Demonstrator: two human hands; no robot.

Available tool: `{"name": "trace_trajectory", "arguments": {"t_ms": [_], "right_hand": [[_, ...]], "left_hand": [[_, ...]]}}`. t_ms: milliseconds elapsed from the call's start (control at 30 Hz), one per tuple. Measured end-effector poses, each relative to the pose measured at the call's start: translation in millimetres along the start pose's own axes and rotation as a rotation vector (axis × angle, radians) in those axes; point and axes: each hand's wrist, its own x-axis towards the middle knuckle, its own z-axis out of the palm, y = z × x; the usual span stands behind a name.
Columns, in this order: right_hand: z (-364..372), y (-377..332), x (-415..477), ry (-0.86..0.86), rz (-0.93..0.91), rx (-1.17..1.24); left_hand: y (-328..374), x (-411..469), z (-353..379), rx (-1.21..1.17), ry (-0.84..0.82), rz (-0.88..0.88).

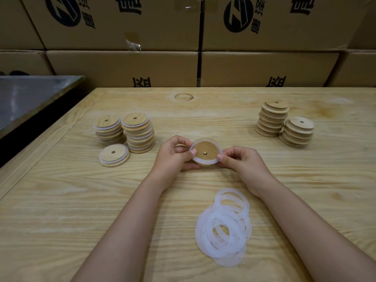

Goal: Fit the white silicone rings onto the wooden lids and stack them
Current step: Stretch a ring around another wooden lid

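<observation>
A person held a wooden lid (205, 149) over the middle of a pale wooden table (81, 200), the left hand (175, 153) and right hand (242, 161) each pinching its rim from opposite sides, with a white silicone ring (201, 161) lying around its edge. A loose pile of rings (223, 228) lay beside the right forearm. Two stacks of ringed lids (138, 135) stood at left, a short stack (114, 155) just in front of them. Two stacks of bare lids (272, 119) stood well apart at right. Printed cardboard boxes (122, 66) lined the far side.
</observation>
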Motion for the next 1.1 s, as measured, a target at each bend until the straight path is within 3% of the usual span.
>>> {"name": "trace_trajectory", "arguments": {"t_ms": [400, 700, 933, 1100], "right_hand": [[3.3, -0.5, -1.5, -0.066, -0.019, 0.221], [7.7, 1.0, -1.9, -0.022, -0.033, 0.168], [11.2, 3.1, -2.9, 0.015, -0.113, 0.022], [13.9, 2.5, -2.8, -0.007, -0.134, 0.06]], "left_hand": [[2.8, -0.7, -3.8, -0.128, -0.004, -0.011], [1.5, -1.1, -2.6, -0.093, -0.05, 0.029], [-0.9, 0.9, 3.1, -0.093, 0.008, 0.017], [0.2, 1.9, 0.4, -0.145, 0.027, -0.008]]}}
